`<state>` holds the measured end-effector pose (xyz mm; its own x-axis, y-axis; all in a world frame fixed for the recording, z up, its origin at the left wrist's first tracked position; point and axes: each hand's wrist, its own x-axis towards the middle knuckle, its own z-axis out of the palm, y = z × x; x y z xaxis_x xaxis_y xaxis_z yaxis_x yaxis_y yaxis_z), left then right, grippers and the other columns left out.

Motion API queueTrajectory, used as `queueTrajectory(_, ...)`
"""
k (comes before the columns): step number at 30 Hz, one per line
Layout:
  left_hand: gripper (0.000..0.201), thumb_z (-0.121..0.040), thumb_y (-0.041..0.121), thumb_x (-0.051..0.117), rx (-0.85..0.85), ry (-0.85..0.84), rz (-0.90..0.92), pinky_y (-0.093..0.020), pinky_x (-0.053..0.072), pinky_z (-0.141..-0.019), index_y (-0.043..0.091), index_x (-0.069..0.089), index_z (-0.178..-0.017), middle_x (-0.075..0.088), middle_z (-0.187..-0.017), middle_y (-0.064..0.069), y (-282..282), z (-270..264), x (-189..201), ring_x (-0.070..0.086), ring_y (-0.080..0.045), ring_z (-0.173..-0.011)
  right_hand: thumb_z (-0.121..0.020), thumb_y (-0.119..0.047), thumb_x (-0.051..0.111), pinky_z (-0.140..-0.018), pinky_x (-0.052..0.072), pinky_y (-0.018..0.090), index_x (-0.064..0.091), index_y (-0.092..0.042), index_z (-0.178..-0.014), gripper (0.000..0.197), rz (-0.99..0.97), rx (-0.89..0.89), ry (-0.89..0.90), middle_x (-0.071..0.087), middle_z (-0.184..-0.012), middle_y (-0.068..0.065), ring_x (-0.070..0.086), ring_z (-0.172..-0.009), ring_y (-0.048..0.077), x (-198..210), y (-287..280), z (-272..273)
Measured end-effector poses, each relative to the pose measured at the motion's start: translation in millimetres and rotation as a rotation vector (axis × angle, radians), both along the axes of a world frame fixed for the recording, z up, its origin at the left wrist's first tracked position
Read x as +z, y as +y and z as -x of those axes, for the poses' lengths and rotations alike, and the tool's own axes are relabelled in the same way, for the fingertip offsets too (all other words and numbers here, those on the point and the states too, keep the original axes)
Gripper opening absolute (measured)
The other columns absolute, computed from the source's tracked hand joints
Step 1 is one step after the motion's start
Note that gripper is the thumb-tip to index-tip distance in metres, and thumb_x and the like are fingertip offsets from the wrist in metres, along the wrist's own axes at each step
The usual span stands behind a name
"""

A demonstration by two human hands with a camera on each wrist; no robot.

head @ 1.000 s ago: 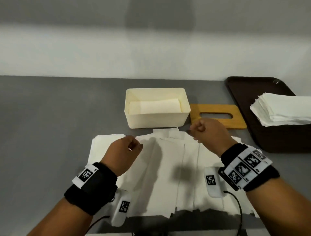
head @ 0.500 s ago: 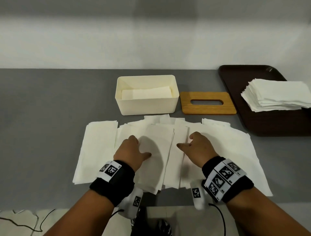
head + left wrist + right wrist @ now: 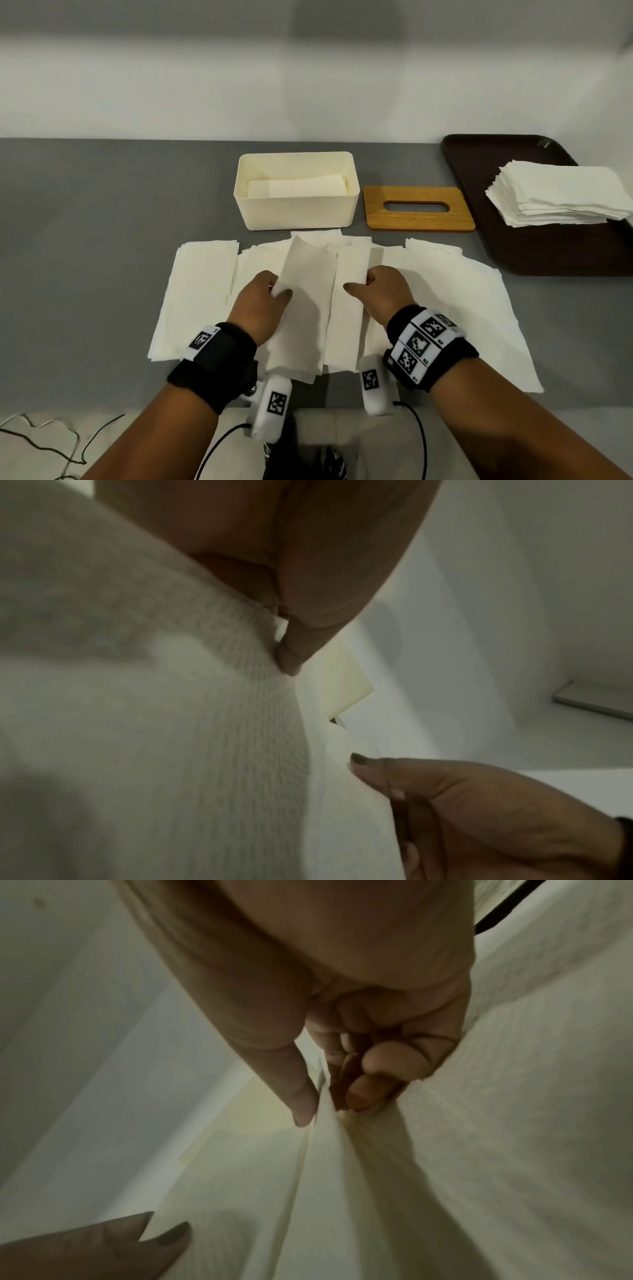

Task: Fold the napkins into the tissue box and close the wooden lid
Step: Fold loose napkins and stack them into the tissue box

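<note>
Soft white paper napkins (image 3: 428,301) with a fine embossed grain lie fanned in overlapping long strips across the lower middle of the head view, on a flat grey table (image 3: 102,222). The left hand (image 3: 262,305) pinches the edge of one raised napkin strip (image 3: 305,308) between thumb and fingers; the strip stands lifted and slightly curled over the others. The right hand (image 3: 380,294) pinches a fold of the neighbouring strip (image 3: 346,308), thumb on one side and curled fingertips (image 3: 363,1093) on the other, as the right wrist view shows. In the left wrist view the paper's ribbed texture fills the left half of the frame.

Above the napkins, in the middle of the frame, stands the cream rectangular tissue box (image 3: 298,209), smooth-walled with rounded corners, open on top, with folded napkins lying inside. Just right of it the wooden lid (image 3: 419,221) lies flat, a rounded rectangle of light grained wood with an oval slot. At the right edge a dark brown tray (image 3: 548,253) carries a neat stack of folded napkins (image 3: 561,195). Black cables (image 3: 51,445) trail at the lower left below the table edge
</note>
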<state>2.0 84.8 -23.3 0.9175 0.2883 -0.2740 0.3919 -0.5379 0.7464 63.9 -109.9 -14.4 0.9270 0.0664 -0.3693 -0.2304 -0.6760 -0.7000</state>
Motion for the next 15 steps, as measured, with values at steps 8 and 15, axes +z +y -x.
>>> queueTrajectory(8, 0.023, -0.082, 0.026, 0.067, 0.149, -0.067, 0.293, -0.054, 0.055, -0.089, 0.015, 0.063, -0.102, 0.074, -0.099, -0.007, 34, 18, -3, 0.07, -0.029, -0.093, -0.084, -0.014, 0.067, -0.086, 0.056, 0.048, 0.062, -0.007, -0.09, 0.011, -0.253, -0.11, -0.06, 0.07, -0.095, 0.012, 0.068, -0.09, 0.03, 7, -4, 3)
queueTrajectory(15, 0.021, -0.085, 0.0, 0.068, 0.209, -0.117, 0.412, -0.053, 0.055, -0.09, 0.017, 0.064, -0.097, 0.074, -0.101, -0.009, 43, 23, 1, 0.071, -0.031, -0.094, -0.09, -0.009, 0.064, -0.088, 0.056, 0.044, 0.064, -0.024, -0.099, 0.017, -0.428, -0.012, -0.207, 0.075, -0.104, 0.001, 0.071, -0.095, 0.019, 59, -33, 0)
